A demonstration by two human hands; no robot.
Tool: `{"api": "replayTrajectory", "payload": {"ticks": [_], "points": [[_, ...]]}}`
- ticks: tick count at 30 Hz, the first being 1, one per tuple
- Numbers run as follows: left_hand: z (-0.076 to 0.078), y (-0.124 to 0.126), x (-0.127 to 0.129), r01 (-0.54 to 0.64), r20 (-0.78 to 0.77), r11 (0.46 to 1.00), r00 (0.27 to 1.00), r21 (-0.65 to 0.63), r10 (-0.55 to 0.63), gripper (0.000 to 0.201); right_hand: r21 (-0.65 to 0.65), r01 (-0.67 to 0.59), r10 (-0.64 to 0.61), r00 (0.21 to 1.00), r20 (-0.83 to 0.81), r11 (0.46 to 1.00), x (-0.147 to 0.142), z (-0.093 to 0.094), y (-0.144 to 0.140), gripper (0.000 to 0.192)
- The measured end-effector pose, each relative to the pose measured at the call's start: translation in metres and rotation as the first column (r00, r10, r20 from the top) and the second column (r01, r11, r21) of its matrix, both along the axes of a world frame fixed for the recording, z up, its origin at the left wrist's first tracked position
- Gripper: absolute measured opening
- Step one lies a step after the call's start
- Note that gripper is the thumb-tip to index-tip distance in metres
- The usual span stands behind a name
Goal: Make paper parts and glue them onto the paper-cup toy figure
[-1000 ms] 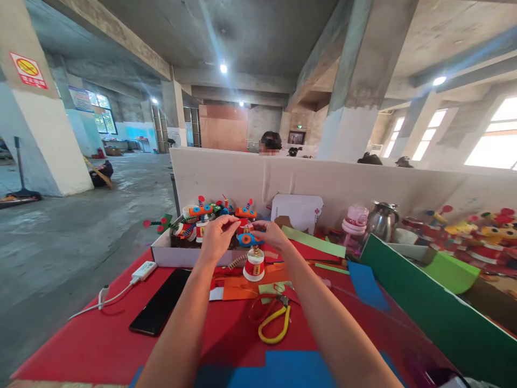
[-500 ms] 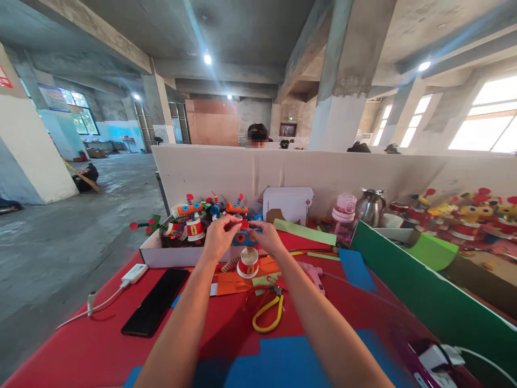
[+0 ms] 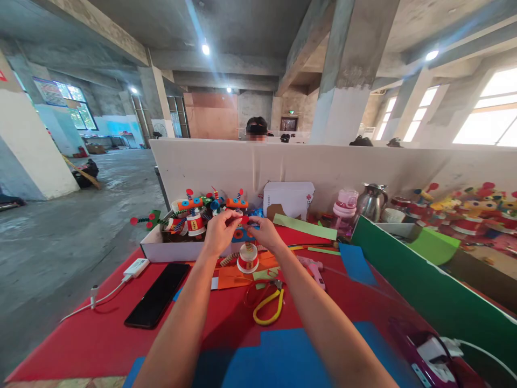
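Note:
Above the table's far side, my left hand [image 3: 220, 233] and my right hand [image 3: 263, 235] meet with fingers pinched at a small red paper piece [image 3: 244, 220]. Fingertips partly cover it. Just below stands a figure with a blue roll [image 3: 239, 235] bearing orange-ringed eyes, over a red and white paper cup [image 3: 247, 260]. A coiled paper strip [image 3: 229, 260] sticks out beside the cup. Orange paper [image 3: 230, 279] lies under and around it. Nearer to me are yellow-handled scissors or pliers [image 3: 270, 310]; their exact kind is unclear.
Behind my left hand, a white box [image 3: 169, 252] holds several cup figures. A black phone [image 3: 156, 295] lies left, a pink glue gun [image 3: 314, 269] right. Blue sheets [image 3: 283, 355] cover the front. A green board [image 3: 428, 275] borders the right side. Beyond the white partition [image 3: 210, 167] a person's head shows.
The red piece has turned slightly between my fingers and looks rounder. Both hands stay close together. The whole view has shifted a little.

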State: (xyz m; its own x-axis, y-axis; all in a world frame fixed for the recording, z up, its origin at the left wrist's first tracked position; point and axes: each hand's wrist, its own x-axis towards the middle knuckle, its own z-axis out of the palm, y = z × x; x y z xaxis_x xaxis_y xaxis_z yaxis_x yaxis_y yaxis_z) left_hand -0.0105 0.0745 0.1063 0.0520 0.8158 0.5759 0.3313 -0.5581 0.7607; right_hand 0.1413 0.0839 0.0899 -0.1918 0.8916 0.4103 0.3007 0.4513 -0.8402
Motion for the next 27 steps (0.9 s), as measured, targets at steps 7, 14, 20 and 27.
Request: {"api": "replayTrajectory", "payload": {"ticks": [7, 14, 20, 27], "points": [[-0.0036, 0.0039, -0.0031, 0.017, 0.014, 1.0, 1.0, 0.006, -0.017, 0.013, 0.0, -0.03, 0.03, 0.999, -0.025, 1.0, 0.0014, -0.0017, 0.0036, 0.027], [-0.0027, 0.0034, -0.0011, 0.004, 0.012, 1.0, 1.0, 0.019, -0.004, 0.011, -0.031, -0.055, 0.053, 0.997, -0.062, 0.998, 0.0006, -0.0016, 0.0037, 0.024], [-0.0043, 0.0041, -0.0008, -0.026, -0.014, 0.998, 1.0, 0.058, 0.027, 0.011, -0.073, -0.071, 0.063, 0.992, -0.106, 0.995, 0.0008, -0.0017, 0.0026, 0.021], [-0.0062, 0.0068, -0.0022, -0.046, -0.061, 0.993, 0.997, 0.107, 0.052, 0.01, -0.142, -0.123, 0.1, 0.982, -0.159, 0.982, 0.0024, 0.0004, -0.0023, 0.03]]}}
